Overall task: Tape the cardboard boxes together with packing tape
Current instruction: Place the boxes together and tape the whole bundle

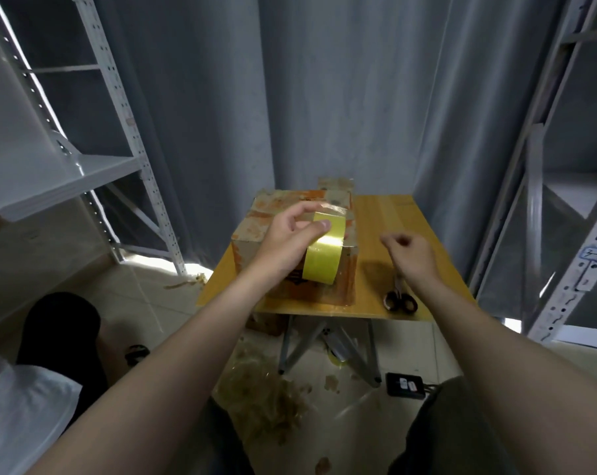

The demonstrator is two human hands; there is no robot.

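A worn cardboard box (255, 231) with orange print and old tape stands on the small wooden table (386, 217); a second box (334, 184) shows just behind it. My left hand (286, 241) holds a roll of yellow packing tape (324, 252) upright over the box top, thumb on the roll's upper edge. A clear strip of tape seems to run from the roll toward the far end of the box. My right hand (410, 253) hovers to the right above the table, fingers loosely curled, holding nothing I can see.
Scissors (399, 298) lie on the table's near right edge under my right wrist. Crumpled used tape (266, 399) litters the floor beneath the folding table. Metal shelving (94, 166) stands left and right. A seated person's leg (60, 330) is at the lower left. A black device (405, 383) lies on the floor.
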